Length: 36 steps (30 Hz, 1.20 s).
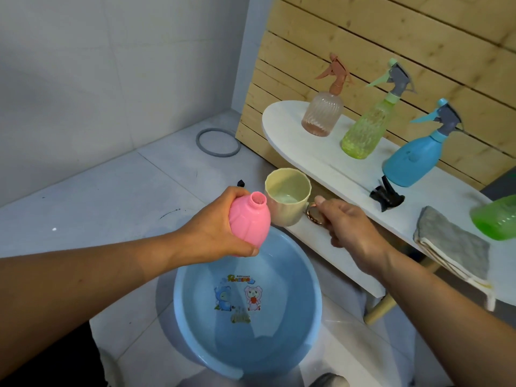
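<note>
Pink bottle [249,223] beside cream cup [287,195]

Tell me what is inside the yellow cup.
The yellow cup, held by the right hand at its handle, shows what looks like a little clear water at the bottom. Its near inner wall is hidden by its own side.
</note>
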{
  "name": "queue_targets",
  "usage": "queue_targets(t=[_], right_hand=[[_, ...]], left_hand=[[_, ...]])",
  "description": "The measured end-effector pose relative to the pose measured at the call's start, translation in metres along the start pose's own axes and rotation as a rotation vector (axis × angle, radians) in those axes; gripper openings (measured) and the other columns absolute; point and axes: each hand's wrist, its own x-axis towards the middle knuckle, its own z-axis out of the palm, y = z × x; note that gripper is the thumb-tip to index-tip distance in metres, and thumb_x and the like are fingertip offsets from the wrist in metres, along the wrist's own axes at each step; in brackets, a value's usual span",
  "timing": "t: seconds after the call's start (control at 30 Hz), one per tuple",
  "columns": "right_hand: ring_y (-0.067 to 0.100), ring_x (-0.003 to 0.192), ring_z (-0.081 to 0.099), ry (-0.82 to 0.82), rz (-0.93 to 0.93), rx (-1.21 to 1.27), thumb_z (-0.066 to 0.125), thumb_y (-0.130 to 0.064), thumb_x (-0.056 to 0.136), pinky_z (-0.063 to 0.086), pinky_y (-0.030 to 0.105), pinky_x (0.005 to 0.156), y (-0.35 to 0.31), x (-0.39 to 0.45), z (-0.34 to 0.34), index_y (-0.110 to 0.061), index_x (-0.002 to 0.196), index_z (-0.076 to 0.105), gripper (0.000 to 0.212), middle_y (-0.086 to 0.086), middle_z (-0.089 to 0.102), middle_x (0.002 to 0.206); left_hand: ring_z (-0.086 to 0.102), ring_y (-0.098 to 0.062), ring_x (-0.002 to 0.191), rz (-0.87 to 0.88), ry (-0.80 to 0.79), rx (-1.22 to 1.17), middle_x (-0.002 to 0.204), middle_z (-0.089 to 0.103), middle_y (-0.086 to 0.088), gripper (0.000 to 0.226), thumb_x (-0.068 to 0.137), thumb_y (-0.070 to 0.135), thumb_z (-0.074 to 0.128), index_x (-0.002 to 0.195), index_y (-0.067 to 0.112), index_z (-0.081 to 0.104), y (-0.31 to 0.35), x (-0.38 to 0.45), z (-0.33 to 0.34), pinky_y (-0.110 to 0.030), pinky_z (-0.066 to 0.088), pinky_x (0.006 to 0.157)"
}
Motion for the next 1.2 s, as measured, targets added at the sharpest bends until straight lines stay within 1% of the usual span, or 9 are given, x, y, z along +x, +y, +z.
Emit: queue_targets(t=[0.2,0.3,0.43,0.6,0.7,0.9,1.0,1.1,1.2], right_hand=[[0.009,0.054,0.039,-0.053,0.012,-0.336,0.054,-0.047,0.101,0.034,0.023,0.052,0.045,0.009,0.015,-0.009,0.077,0.059,0.045,-0.008,0.047,0.058],[0.018,0.074,0.054,-0.064,-0.056,-0.693,0.047,-0.051,0.102,0.042,0.032,0.064,0.065,0.015,0.023,-0.020,0.081,0.060,0.039,-0.004,0.061,0.078],[0.024,0.097,0.054,-0.046,-0.315,-1.122,0.039,-0.048,0.105,0.043,0.034,0.073,0.078,0.010,0.035,-0.027,0.106,0.064,0.033,-0.003,0.062,0.102],[0.027,0.063,0.056,0.068,-0.602,-1.425,0.081,-0.028,0.080,0.042,0.032,0.049,0.083,0.011,0.044,-0.017,0.074,0.067,0.018,0.003,0.063,0.070],[0.028,0.061,0.054,0.105,-0.704,-1.486,0.085,-0.013,0.067,0.037,0.032,0.050,0.083,0.012,0.045,-0.017,0.069,0.063,0.022,0.003,0.058,0.067],[0.028,0.062,0.053,0.165,-0.797,-1.495,0.081,-0.013,0.072,0.033,0.033,0.053,0.077,0.006,0.049,-0.017,0.069,0.062,0.019,0.004,0.056,0.067],[0.029,0.066,0.058,0.177,-0.630,-1.379,0.077,-0.029,0.084,0.035,0.033,0.054,0.062,0.003,0.048,-0.018,0.075,0.065,0.018,0.003,0.064,0.072],[0.026,0.083,0.061,0.112,-0.217,-0.942,0.046,-0.053,0.101,0.042,0.034,0.065,0.050,0.013,0.029,-0.023,0.087,0.063,0.038,-0.004,0.066,0.084],[0.018,0.079,0.064,0.077,-0.101,-0.463,0.051,-0.054,0.098,0.054,0.039,0.075,0.035,0.019,0.005,-0.022,0.079,0.065,0.040,-0.005,0.068,0.076]], left_hand=[[0.058,-0.009,0.104,-0.005,0.006,-0.001,0.121,0.051,0.022,0.096,0.059,0.025,0.100,0.131,0.044,0.040,0.001,-0.002,-0.003,-0.015,0.051,0.061],[0.058,-0.009,0.105,-0.010,0.009,0.002,0.121,0.051,0.022,0.096,0.059,0.025,0.099,0.131,0.044,0.039,0.002,-0.002,-0.003,-0.016,0.051,0.062],[0.058,-0.009,0.106,-0.016,0.012,0.008,0.122,0.050,0.024,0.097,0.059,0.026,0.100,0.132,0.044,0.039,0.001,-0.002,-0.004,-0.016,0.051,0.065],[0.058,-0.009,0.105,-0.031,0.012,0.013,0.122,0.050,0.023,0.097,0.059,0.025,0.099,0.133,0.043,0.039,0.002,-0.002,-0.004,-0.015,0.049,0.065],[0.058,-0.008,0.105,-0.034,0.011,0.015,0.123,0.050,0.022,0.097,0.059,0.025,0.100,0.133,0.042,0.039,0.002,-0.001,-0.004,-0.015,0.049,0.066],[0.058,-0.008,0.106,-0.039,0.003,0.010,0.124,0.050,0.022,0.098,0.059,0.025,0.100,0.134,0.042,0.039,0.005,-0.002,-0.002,-0.018,0.051,0.068],[0.059,-0.008,0.105,-0.041,0.007,0.004,0.123,0.051,0.022,0.097,0.058,0.024,0.100,0.132,0.043,0.039,0.005,-0.002,-0.002,-0.015,0.051,0.063],[0.059,-0.010,0.101,-0.032,0.019,-0.002,0.120,0.053,0.020,0.093,0.058,0.020,0.100,0.128,0.043,0.042,0.011,0.000,-0.001,-0.014,0.053,0.060],[0.062,-0.009,0.097,-0.035,0.031,-0.037,0.116,0.057,0.017,0.089,0.057,0.019,0.100,0.121,0.047,0.045,0.011,-0.004,0.000,-0.016,0.055,0.062]])
